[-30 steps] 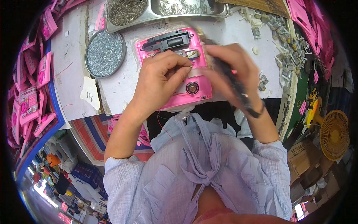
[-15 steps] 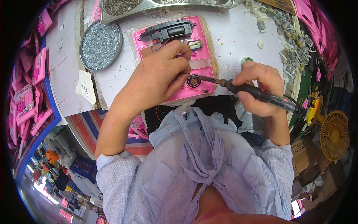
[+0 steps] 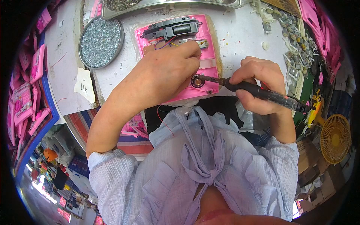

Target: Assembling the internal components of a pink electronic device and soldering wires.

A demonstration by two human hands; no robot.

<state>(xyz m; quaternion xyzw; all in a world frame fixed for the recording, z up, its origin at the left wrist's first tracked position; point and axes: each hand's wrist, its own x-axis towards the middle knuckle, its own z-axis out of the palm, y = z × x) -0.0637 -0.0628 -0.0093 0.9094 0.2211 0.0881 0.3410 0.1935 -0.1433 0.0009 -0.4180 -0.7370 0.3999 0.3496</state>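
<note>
A pink plastic casing lies open on a padded surface in front of me. In it sit a black battery holder, thin coloured wires and a small round speaker near its front right corner. My right hand grips a soldering iron by its black handle. The iron's tip reaches the upper edge of the speaker. Bent over the casing, my left hand has its fingers pinched together just left of the tip. Whatever those fingers hold is hidden.
A round dish of small screws stands to the left, by a torn paper scrap. A metal tray spans the far side. Small loose parts lie along the right edge. Pink casings are heaped at far left; a yellow fan is at right.
My left hand has shifted slightly right, its fingers closer to the speaker. The iron's tip has come onto the speaker's upper edge. The whole view has shifted a little.
</note>
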